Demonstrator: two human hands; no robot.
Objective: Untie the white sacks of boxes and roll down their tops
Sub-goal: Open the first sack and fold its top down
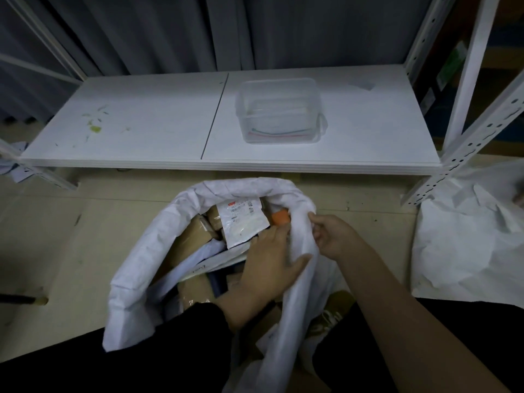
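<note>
Sack mouth faces up toward the camera: the open white sack (136,268) stands on the pale floor (56,236) in front of the low white shelf (141,123), its long axis running from the near edge of the view away toward the shelf. Its rim is already rolled down along the far and left sides. Brown cardboard boxes (192,234) and a white labelled parcel (241,222) fill it. The left hand (269,262) lies inside the mouth, thumb pressed against the right-side rim fabric, its fingers partly hidden. The right hand (331,236) is outside that same rim, fingers curled and pinching the fabric. A second white sack (467,239) lies to the right, a clear plastic tub (279,112) on the shelf.
</note>
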